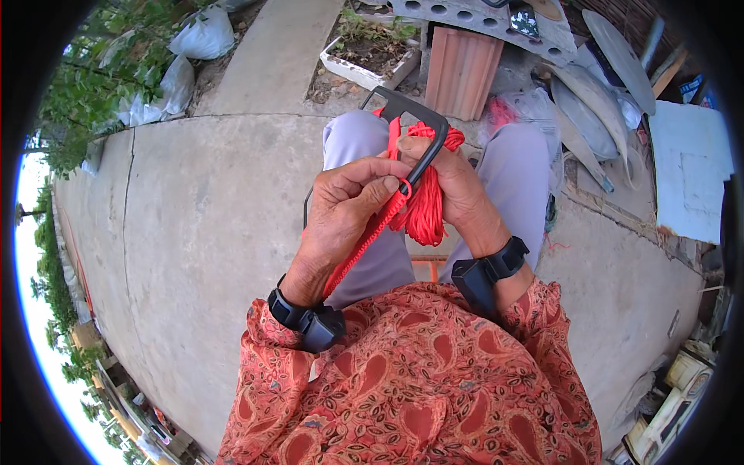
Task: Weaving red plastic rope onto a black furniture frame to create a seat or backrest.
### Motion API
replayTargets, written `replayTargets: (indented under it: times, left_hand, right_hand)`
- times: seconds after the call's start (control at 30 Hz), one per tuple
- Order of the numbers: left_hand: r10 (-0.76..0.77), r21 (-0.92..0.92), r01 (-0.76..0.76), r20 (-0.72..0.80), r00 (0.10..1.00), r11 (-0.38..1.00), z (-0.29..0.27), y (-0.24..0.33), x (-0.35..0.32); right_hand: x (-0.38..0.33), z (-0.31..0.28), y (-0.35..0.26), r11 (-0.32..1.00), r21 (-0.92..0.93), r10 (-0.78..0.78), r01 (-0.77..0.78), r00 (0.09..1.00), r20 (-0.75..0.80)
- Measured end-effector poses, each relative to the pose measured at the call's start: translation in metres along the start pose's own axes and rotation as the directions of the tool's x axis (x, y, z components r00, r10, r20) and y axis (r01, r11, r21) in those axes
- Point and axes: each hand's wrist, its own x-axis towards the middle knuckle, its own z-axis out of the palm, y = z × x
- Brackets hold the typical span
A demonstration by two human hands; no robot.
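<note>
Above my knees is a black bent frame (440, 124) with rounded corners, its far side reaching between my legs. My left hand (345, 198) is closed, thumb and fingertips pinching red cord at the frame's near bar. From that pinch a tightly knotted red cord strip (364, 249) runs down to my left wrist. My right hand (465, 190) is closed around the frame's right side, its thumb laid near the bar; most of its fingers are hidden. A looped bundle of red cord (425, 215) hangs against the right palm.
Ahead stands a white planter box (364, 74) with soil and plants, beside a ribbed reddish tile (463, 74). A perforated slab (465, 17) holds a phone (524, 22). At right are sacks (585, 116) and a pale blue board (692, 170). White bags (203, 35) lie far left.
</note>
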Motion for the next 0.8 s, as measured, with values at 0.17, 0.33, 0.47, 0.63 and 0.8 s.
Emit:
replayTargets:
  times: [0.17, 0.33, 0.47, 0.63, 0.8]
  left_hand:
    - [0.091, 0.093, -0.09, -0.005, 0.996, 0.992, -0.001, -0.008, 0.002]
    - [0.109, 0.248, -0.087, -0.077, 0.991, 0.965, 0.0, -0.009, 0.001]
    - [0.233, 0.336, -0.208, -0.035, 0.972, 0.919, 0.0, -0.019, 0.004]
    - [0.223, 0.391, -0.186, -0.053, 0.973, 0.902, 0.002, -0.016, 0.0]
    - [0.209, 0.486, -0.166, -0.034, 0.977, 0.858, 0.0, -0.014, -0.002]
  right_hand:
    - [-0.013, -0.026, 0.005, 0.974, -0.206, -0.093, 0.09, 0.996, -0.009]
    - [-0.054, -0.022, -0.003, 0.806, -0.549, -0.263, 0.22, 0.965, 0.0]
    - [-0.062, 0.007, 0.001, 0.588, -0.76, -0.385, 0.277, 0.922, 0.039]
    - [-0.062, 0.009, 0.009, 0.699, -0.659, -0.396, 0.278, 0.917, -0.033]
    - [-0.064, 0.001, 0.011, 0.787, -0.566, -0.347, 0.244, 0.934, -0.081]
